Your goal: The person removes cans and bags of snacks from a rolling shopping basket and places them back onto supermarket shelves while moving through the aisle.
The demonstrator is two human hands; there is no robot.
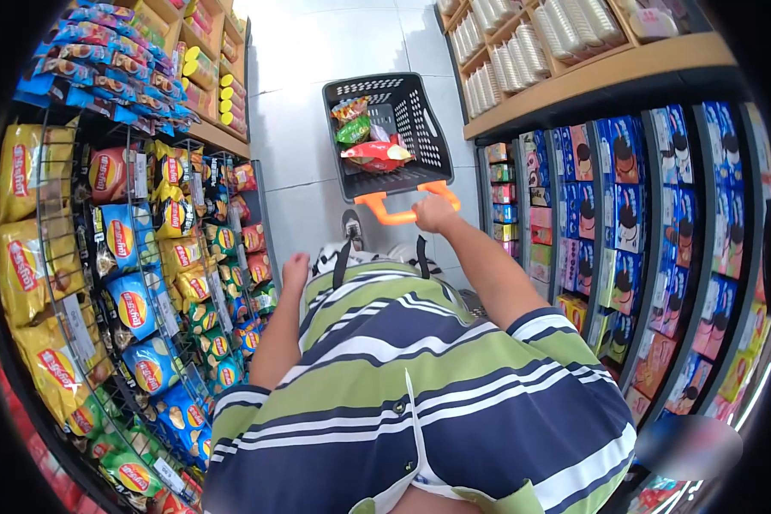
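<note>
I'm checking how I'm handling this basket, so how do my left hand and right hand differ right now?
Your right hand grips the orange handle, while your left hand holds nothing visible. Your right hand is out ahead at the black basket, while your left hand is closer to the chip bags. Both hands are bare.

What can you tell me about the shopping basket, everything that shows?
The basket is black, plastic by its look, open-topped and roughly rectangular, with walls pierced by many small holes and a longer slot in the right one. An orange handle extends from the near end, gripped by the right hand. It looks upright ahead of the person, over grey floor tiles; no wheels show. Snack packets are inside, one large and red, another green.
</note>
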